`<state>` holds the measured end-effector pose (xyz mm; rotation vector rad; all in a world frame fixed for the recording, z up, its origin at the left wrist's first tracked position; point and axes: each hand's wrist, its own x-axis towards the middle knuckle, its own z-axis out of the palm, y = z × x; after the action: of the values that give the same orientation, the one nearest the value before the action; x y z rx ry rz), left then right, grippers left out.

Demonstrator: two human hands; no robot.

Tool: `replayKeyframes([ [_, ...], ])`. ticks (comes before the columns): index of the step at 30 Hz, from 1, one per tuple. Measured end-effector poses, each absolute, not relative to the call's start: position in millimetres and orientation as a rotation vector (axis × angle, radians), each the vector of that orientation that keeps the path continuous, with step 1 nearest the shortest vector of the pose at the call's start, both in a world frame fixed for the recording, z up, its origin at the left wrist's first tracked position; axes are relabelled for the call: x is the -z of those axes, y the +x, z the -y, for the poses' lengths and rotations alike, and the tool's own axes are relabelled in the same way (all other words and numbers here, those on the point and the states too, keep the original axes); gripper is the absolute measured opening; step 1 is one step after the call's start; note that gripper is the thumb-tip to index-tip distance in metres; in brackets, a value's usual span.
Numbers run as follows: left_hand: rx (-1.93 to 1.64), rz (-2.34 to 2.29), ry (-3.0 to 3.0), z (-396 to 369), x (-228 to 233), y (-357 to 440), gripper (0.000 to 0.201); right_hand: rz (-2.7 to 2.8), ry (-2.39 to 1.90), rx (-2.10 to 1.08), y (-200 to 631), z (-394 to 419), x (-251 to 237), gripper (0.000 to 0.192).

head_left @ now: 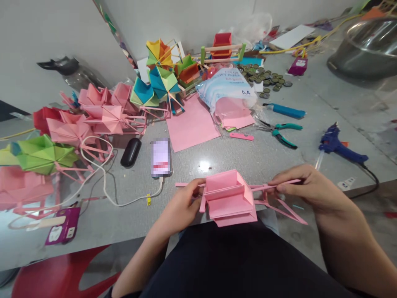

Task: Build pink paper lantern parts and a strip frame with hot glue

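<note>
A pink folded-paper wheel [231, 196] with several pocket-like paddles is held above the front edge of the table. My left hand [186, 205] is closed around its left side, near a thin pink paper strip that sticks out to the left. With thumb and fingers my right hand [294, 182] pinches a pink paper strip [260, 187] on the wheel's right side. Below that hand, more pink strips form a triangular leg frame [290, 211]. The tips of my left fingers are partly hidden behind the paper.
Finished paper wheels [105, 114] crowd the left and back. A phone [161, 157] on a white cable, a black case [130, 152], pink paper [192, 124], pliers [281, 132], a blue-handled cutter [287, 110] and a blue glue gun [341, 145] lie around. A steel pot [366, 49] stands back right.
</note>
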<state>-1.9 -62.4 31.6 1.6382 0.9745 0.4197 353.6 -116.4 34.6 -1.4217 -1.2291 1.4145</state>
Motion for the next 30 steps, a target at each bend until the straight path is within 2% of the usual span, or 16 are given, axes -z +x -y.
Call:
replayKeyframes([
  [7,-0.385,-0.943,1.603,62,-31,4,0.046,1.412,-1.435,-1.63,344,110,-29,0.026],
  [11,-0.36,-0.969,1.536,62,-28,4,0.05,1.438,-1.512,-1.551,341,103,-30,0.029],
  [14,-0.369,-0.976,1.497,63,-29,5,0.052,1.401,-1.559,-1.275,345,106,-31,0.035],
  [18,-0.398,-1.012,1.478,63,-33,6,0.051,1.195,-1.526,-0.456,348,136,-29,0.027],
  [20,-0.395,-1.062,1.468,61,-33,7,0.053,1.157,-1.381,-0.191,341,158,-26,0.024],
  [24,-0.371,-1.116,1.399,55,-33,8,0.059,1.326,-1.475,-0.079,314,180,-19,0.027],
  [28,-0.373,-1.116,1.363,48,-38,8,0.063,1.176,-1.669,-0.014,300,166,-12,0.01],
  [30,-0.376,-1.122,1.373,45,-43,7,0.065,1.144,-1.68,-0.041,301,157,-9,0.009],
])
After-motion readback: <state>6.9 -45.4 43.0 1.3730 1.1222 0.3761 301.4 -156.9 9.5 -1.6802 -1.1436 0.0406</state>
